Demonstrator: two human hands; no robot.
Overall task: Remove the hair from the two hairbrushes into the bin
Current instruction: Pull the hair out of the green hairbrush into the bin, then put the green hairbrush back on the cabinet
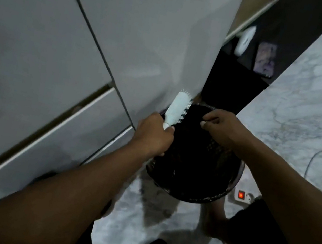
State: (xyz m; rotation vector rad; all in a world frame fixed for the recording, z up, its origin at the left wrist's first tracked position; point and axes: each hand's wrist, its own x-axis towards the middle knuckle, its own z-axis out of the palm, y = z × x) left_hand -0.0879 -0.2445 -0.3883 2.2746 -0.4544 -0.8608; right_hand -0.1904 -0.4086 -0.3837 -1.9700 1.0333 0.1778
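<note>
My left hand [153, 135] grips the handle of a white hairbrush [177, 108], which points up and away with its bristles facing right. A round black bin [192, 194] stands on the floor just under both hands. Over the bin's mouth, my right hand [219, 126] has its fingertips pinched together; whether hair is between them is too dark and small to tell. No second hairbrush is in view.
Grey cabinet doors and drawers [59, 61] fill the left side, close to the bin. The floor is white marble [310, 100]. A white power strip with a lit red switch [241, 195] and a cable lie right of the bin. A dark shelf recess holds small items at the back.
</note>
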